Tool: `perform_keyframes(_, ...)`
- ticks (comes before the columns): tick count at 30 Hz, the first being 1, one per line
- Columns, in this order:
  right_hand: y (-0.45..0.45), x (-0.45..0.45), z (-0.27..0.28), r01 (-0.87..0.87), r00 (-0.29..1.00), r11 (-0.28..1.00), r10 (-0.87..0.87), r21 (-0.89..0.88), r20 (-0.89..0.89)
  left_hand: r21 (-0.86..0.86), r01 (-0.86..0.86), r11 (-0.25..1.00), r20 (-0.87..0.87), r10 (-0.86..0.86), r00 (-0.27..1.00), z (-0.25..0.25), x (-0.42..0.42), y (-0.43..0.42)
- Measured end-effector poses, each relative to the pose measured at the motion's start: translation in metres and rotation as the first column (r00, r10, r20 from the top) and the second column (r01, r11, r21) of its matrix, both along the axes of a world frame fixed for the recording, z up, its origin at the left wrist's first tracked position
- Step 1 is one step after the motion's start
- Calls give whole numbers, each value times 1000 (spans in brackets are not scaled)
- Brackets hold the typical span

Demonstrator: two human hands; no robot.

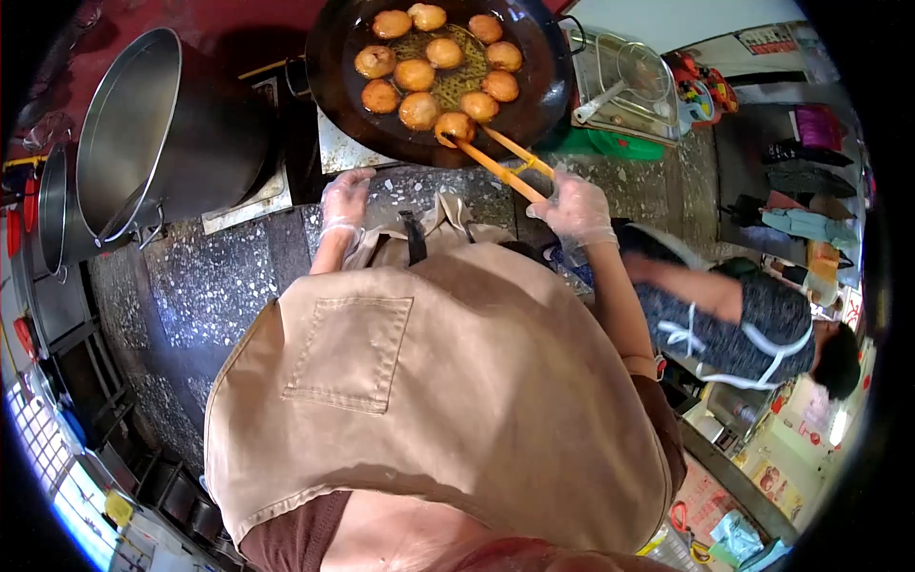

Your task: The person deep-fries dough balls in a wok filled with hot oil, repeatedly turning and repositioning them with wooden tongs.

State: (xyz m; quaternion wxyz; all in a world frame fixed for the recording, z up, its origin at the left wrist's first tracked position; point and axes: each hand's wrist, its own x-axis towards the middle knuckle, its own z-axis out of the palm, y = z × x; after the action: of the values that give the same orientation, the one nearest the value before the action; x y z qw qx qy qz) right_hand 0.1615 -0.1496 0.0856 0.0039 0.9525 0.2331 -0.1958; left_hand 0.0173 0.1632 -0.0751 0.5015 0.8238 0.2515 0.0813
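Head view, noted from beside the stove. Item: browned round (455, 126), in oil (463, 72) by the near edge of the wok (334, 110); likely light, slick, crust breakable; best pinched gently across its sides. Item: long chopsticks (496, 171), stiff-looking, tips at that round, gripped by the gloved right hand (577, 205), forearm reaching forward. Item: gloved left hand (347, 201), apparently empty, fingers loosely bent, near the wok's near-left edge.
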Motion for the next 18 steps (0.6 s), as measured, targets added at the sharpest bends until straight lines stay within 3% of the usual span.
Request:
perform_keyframes(4, 2, -10, -3, 54, 998, 998, -55, 12, 19, -62, 34, 997, -97, -40, 994, 11, -1, -1)
perform_keyframes(10, 24, -18, -13, 120, 992, 991, -117, -61, 49, 9, 113, 993, -45, -113, 993, 15, -9, -1)
perform_keyframes(11, 28, -21, -11, 123, 992, 990, -120, -71, 46, -71, 95, 993, -111, -102, 989, 24, -10, -2)
perform_keyframes(14, 33, -27, -5, 144, 989, 986, -141, -80, 43, -88, 111, 990, -114, -121, 986, 20, -13, -1)
perform_keyframes(18, 44, -37, 5, 204, 979, 969, -203, -137, 22, -30, 172, 985, -84, -174, 981, 15, -23, 3)
